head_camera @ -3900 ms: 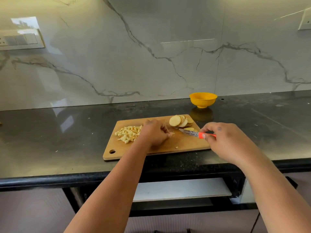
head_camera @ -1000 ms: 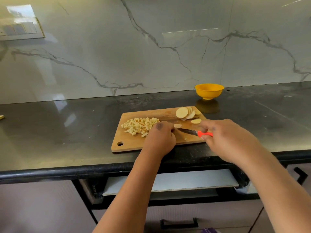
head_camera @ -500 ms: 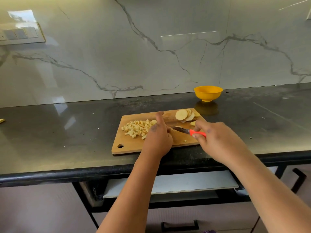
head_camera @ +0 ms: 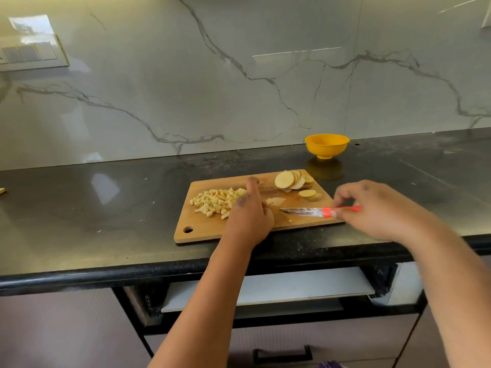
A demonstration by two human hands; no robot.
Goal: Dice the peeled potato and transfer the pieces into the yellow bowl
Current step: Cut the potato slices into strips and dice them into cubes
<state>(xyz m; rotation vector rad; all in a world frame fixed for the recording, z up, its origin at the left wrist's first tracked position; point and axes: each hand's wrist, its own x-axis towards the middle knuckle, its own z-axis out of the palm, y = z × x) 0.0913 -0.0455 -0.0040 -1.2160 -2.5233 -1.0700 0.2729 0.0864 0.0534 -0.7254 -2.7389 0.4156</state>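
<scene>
On the wooden cutting board (head_camera: 212, 229), the left hand (head_camera: 248, 219) is resting beside the diced potato pile (head_camera: 216, 200), thumb raised, fingers curled; whether it is holding anything is unclear. The right hand (head_camera: 377, 208) is gripping the orange-handled knife (head_camera: 313, 211), blade over the board. Potato slices (head_camera: 292, 180) are lying at the board's far right corner, the yellow bowl (head_camera: 326, 146) sitting beyond on the dark surface (head_camera: 106, 208).

Her left hand (head_camera: 249, 216) covers the near edge of the diced potato (head_camera: 216, 201). The right hand (head_camera: 377, 211) is motion-blurred, hiding most of the knife handle (head_camera: 342, 209). The bowl's (head_camera: 326, 146) inside is out of sight.
</scene>
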